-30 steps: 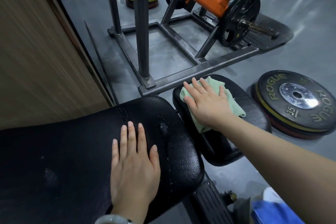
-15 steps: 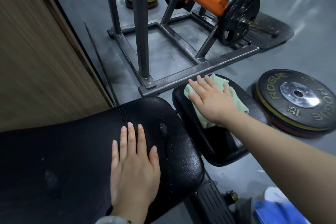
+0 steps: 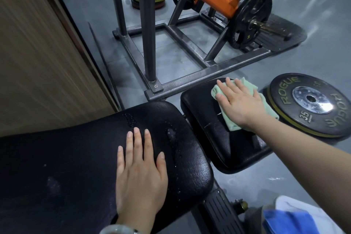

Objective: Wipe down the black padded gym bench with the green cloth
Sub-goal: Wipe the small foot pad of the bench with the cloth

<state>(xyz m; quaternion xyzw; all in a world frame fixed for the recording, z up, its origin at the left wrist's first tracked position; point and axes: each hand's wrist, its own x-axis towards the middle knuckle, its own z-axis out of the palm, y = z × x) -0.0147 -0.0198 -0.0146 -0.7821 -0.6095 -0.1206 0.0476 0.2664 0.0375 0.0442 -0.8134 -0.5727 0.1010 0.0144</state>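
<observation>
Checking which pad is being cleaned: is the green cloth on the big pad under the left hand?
No, the green cloth lies under the right hand on the smaller pad.

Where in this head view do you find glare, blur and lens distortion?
Head view: glare on the grey floor at top right and on the plate's steel hub; streaky blur on the wood panel at left; wide-angle bending of the rack posts; droplets glint on the bench; both hands and the cloth look sharp.

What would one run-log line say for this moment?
right hand: pressing green cloth flat on small seat pad | left hand: flat on large pad
</observation>
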